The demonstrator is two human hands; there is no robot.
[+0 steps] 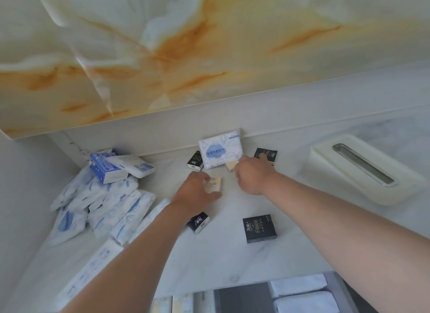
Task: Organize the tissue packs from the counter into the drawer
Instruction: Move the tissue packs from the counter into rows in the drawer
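Cream, likely light and squashy: we are pinching the near pack [214, 184] edgewise in our left grip [195, 194], the one-o'clock pack [232, 166] in our right grip [253, 176].

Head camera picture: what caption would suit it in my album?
Left hand grips the near cream pack, right hand pinches the far cream pack, on the counter above an open drawer.

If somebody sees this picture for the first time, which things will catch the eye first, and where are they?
First the two hands at the middle of the counter: the left hand grips a cream Face pack, the right hand pinches a second cream pack beside the blue-cloud pack. Then the heap of blue-and-white packs at the left, and the white tissue box at the right.
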